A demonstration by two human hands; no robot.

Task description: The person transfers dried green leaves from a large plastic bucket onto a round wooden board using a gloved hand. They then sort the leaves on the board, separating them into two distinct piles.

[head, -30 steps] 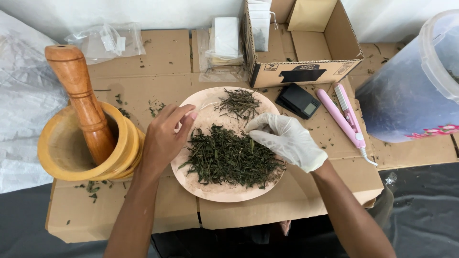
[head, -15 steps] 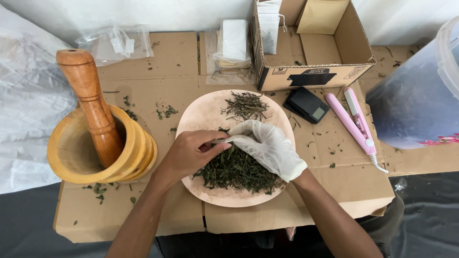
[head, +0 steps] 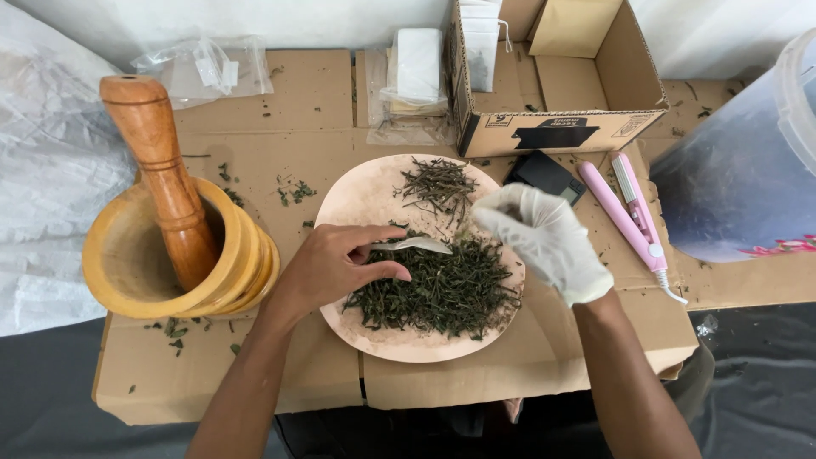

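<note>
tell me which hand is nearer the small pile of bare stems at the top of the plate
Right. The gloved right hand hovers just below and to the right of the stem pile, fingertips almost at its edge. The bare left hand sits lower left, over the leaf pile.

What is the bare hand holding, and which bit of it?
The left hand pinches a small pale spoon-like scoop by one end, over the dried leaves. The gloved right hand appears to hold nothing.
</note>
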